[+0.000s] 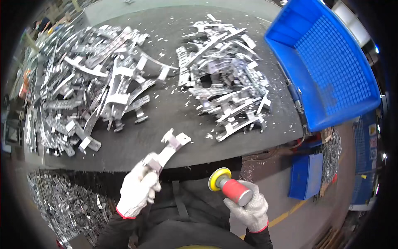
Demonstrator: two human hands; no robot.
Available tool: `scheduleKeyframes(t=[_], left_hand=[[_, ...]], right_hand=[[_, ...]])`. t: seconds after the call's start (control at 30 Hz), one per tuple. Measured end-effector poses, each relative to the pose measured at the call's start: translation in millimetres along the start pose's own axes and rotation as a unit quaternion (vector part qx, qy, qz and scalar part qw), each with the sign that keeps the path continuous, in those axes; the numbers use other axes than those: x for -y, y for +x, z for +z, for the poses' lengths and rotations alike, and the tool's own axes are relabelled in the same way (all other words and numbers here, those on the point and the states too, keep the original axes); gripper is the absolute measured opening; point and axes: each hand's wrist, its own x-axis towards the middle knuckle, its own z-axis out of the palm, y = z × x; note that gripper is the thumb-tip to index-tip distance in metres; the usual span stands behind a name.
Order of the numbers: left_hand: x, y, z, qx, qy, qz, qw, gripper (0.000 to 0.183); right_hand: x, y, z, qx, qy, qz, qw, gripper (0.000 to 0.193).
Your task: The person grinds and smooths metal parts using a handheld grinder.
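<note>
My left hand (139,189), in a white glove with a red cuff, is closed round the lower end of a silvery metal bracket (168,152). The bracket slants up and to the right over the near edge of the dark table. In my right hand (252,209), gloved the same way, is a small red handheld disc sander (237,192). Its round yellow pad (219,179) faces up and left, apart from the bracket. Part of the sander's body is hidden behind my fingers.
A large heap of metal brackets (83,87) covers the table's left side, a second pile (228,79) its right. A blue plastic crate (327,70) stands tilted at the right edge. Below lie metal scrap (68,207) at left and a blue bin (306,176) on the floor at right.
</note>
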Motion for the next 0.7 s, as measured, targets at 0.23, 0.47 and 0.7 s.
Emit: scheduleKeyframes(t=[0.23,0.47,0.7], left_hand=[[19.7,9.8,-42.7,0.059,-0.061,-0.081,0.993,0.012],[16.3,11.1,-55.0,0.067,-0.072,-0.094,0.991,0.018],[21.0,21.6,-57.1,0.1,-0.092,-0.119,0.984,0.026]], right_hand=[[53.7,27.8,-7.8,0.071,-0.089,-0.104,0.988,0.067],[130.5,88.7,24.7,0.147,-0.209,-0.284,0.924,0.059],[134.9,91.5,31.1,0.194,-0.226,-0.279,0.913,0.065]])
